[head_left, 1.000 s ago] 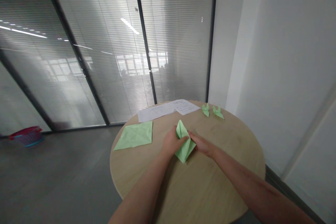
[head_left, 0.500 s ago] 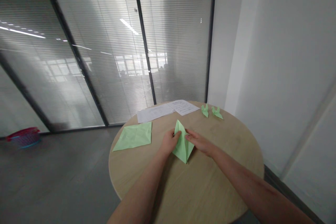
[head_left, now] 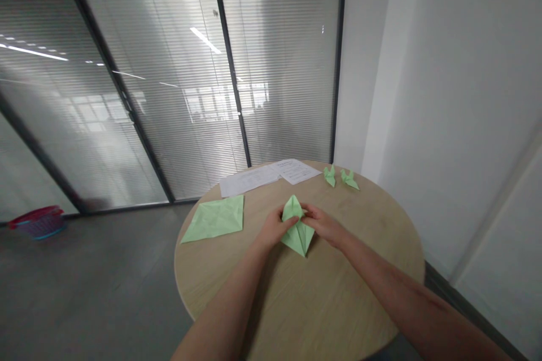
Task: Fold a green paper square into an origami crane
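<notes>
Round wooden worktop, left hand and right hand reaching in from the near edge, fingers of both pinching folded green origami paper near the middle.

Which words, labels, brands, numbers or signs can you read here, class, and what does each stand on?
None can be quoted.
White printed sheets at the table's far edge: the print is too small and blurred to read.
Folded green paper in the hands: no lettering visible.
</notes>
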`<state>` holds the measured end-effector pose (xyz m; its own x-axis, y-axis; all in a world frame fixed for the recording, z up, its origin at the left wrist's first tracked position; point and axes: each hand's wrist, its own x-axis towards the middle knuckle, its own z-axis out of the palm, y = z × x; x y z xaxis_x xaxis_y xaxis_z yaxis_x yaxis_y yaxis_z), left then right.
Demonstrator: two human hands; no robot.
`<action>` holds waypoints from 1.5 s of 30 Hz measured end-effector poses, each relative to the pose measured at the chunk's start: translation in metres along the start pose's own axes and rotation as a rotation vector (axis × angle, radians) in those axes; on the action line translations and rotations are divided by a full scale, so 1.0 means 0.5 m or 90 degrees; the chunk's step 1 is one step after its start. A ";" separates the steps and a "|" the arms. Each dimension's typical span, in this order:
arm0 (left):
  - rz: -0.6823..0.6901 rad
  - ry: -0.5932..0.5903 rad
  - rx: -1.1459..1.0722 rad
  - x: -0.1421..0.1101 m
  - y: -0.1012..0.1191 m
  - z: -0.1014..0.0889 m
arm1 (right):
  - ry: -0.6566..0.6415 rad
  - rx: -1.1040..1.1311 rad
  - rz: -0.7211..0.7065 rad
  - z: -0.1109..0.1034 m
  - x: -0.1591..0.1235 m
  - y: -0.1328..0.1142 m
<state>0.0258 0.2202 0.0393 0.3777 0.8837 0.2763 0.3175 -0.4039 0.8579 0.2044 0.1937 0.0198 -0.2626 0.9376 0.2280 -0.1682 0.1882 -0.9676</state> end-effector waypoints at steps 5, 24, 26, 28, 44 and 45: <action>-0.014 0.005 -0.039 -0.002 0.001 0.000 | 0.003 -0.005 0.007 0.000 0.001 -0.002; 0.012 0.027 0.156 -0.002 -0.007 0.000 | 0.019 -0.044 0.015 -0.012 0.003 0.015; 0.023 0.034 0.174 -0.003 -0.004 -0.001 | 0.025 -0.051 0.032 -0.013 0.002 0.017; 0.039 0.033 0.193 -0.005 0.001 -0.004 | 0.023 -0.066 0.046 -0.014 0.000 0.017; 0.069 0.030 0.029 -0.009 0.014 -0.009 | -0.054 -0.071 0.113 -0.011 -0.009 -0.004; 0.067 0.043 -0.008 -0.007 0.015 -0.012 | -0.076 -0.067 0.122 -0.011 -0.012 -0.007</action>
<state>0.0218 0.2154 0.0472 0.3483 0.8506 0.3938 0.2680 -0.4930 0.8277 0.2120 0.1889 0.0213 -0.3911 0.9193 0.0441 -0.0067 0.0451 -0.9990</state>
